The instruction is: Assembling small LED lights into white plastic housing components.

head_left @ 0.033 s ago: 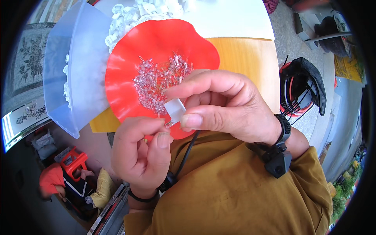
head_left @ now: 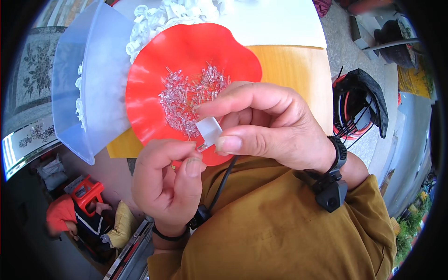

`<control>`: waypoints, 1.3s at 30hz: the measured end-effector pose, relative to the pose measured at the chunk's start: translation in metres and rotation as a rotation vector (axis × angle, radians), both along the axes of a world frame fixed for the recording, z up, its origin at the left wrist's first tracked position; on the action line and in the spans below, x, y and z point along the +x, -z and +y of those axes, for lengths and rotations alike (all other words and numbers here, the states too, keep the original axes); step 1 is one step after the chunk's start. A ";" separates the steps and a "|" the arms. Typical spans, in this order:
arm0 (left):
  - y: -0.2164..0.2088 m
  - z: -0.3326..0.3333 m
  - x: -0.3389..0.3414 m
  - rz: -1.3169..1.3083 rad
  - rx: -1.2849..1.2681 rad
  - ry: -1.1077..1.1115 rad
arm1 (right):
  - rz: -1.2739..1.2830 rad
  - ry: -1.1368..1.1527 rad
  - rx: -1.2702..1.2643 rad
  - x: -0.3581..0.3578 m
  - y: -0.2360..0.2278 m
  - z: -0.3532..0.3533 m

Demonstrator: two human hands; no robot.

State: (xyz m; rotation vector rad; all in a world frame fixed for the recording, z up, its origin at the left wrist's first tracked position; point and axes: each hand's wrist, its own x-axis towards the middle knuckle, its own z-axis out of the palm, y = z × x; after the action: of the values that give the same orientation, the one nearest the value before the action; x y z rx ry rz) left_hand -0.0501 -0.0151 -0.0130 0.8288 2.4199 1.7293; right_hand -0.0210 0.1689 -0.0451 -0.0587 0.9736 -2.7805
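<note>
My right hand [head_left: 270,126] pinches a small white square-faced plastic piece [head_left: 209,130] between thumb and fingers, in front of the red dish. Right beside its lower edge, the bent thumb and forefinger of my left hand [head_left: 170,179] close on a small clear LED [head_left: 202,148]. The LED lies against or very near the white piece; whether it is inserted cannot be seen. Beneath both hands is a wavy-rimmed red dish [head_left: 149,74], with a heap of clear LEDs [head_left: 182,100] with thin metal legs in it.
White plastic parts [head_left: 170,11] are piled behind the dish. A translucent bin [head_left: 105,88] stands at left, and a white sheet [head_left: 280,23] lies on the wooden table [head_left: 289,65]. Another person in a red top [head_left: 62,212] is at lower left, near a red stool [head_left: 88,193].
</note>
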 end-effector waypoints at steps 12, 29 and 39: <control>-0.001 -0.015 0.001 -0.173 0.130 -0.031 | 0.302 0.117 0.365 -0.010 -0.010 -0.014; 0.001 -0.037 0.005 -0.557 0.549 -0.094 | 0.650 0.294 0.818 -0.021 -0.034 -0.037; -0.015 -0.027 0.005 -0.594 0.511 -0.112 | 0.628 0.297 0.813 -0.022 -0.036 -0.034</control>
State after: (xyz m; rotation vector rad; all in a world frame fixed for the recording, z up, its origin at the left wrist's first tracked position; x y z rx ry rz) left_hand -0.0453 -0.0423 0.0024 0.1420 1.6915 2.2663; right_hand -0.0427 0.1352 -0.0094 -0.7398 2.3458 -2.3792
